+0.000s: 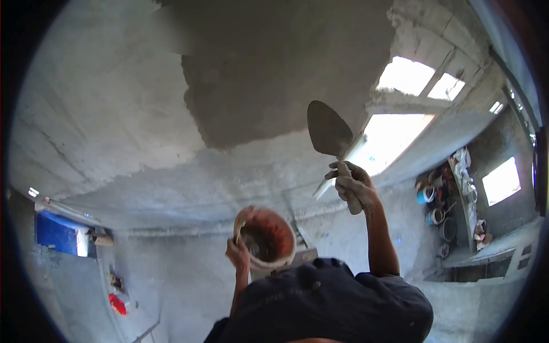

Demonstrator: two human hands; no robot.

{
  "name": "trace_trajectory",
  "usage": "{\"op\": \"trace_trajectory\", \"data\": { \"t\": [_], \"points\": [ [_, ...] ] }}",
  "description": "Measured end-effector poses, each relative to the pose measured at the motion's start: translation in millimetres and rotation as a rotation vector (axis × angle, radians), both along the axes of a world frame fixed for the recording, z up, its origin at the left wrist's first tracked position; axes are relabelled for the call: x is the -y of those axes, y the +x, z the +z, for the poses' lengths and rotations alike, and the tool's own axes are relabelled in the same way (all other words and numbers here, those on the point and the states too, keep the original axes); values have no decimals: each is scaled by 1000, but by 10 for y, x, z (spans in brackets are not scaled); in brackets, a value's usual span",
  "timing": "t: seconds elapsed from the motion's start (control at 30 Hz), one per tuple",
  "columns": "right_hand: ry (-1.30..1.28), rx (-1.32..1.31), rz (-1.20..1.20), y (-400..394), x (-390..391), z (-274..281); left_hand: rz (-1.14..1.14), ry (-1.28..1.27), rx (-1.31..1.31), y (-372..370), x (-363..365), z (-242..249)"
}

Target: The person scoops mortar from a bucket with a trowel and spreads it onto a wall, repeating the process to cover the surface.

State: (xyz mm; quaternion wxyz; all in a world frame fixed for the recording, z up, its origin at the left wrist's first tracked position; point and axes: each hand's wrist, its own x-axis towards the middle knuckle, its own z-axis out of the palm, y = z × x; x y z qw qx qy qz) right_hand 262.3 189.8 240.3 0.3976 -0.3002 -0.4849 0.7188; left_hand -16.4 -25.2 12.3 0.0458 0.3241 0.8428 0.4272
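Observation:
My right hand (355,186) is closed around the handle of a trowel (330,128), its pointed blade raised in front of the wall. Behind the blade spreads a dark patch of wet plaster (257,86) with ragged edges, on a paler grey wall (114,103). Lower down, my left hand (238,253) grips the rim of an orange-red bucket (280,234), tilted so that its inside shows. Grey mortar (256,244) coats the bucket's bottom and part of its inner side.
Bright window openings (394,134) lie right of the plaster patch. At the far right, several paint buckets (434,216) stand beside a cluttered shelf (466,188). A blue door (56,232) is at the far left, with a red item (118,304) below it.

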Motion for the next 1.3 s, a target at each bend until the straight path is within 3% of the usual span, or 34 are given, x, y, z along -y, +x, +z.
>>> {"op": "trace_trajectory", "data": {
  "t": [0.03,0.2,0.27,0.33,0.4,0.53,0.6,0.7,0.93,1.3],
  "points": [
    [19,133,45,51,113,-161,-92,-28,-57,-20,-73,39],
    [-192,281,262,334,667,-994,-322,-108,-100,-172,-234,469],
    [-152,587,335,353,840,-1288,-313,-128,-129,-240,-257,622],
    [323,830,252,318,1011,-1682,-333,-48,-212,-290,-291,659],
    [448,995,359,182,1052,-1764,-353,-73,-198,-248,-347,861],
    [446,959,356,-130,1014,-1850,-381,-156,-189,-248,-458,1154],
    [592,1179,388,-290,922,-1725,-381,-187,-153,-172,-530,1355],
    [762,1299,375,-471,858,-1823,-433,-170,-188,-103,-572,1574],
    [643,1281,469,-620,856,-1667,-541,-118,-159,72,-665,1924],
    [659,1012,458,-542,918,-1654,-581,-66,-338,216,-753,2492]
  ]
}}
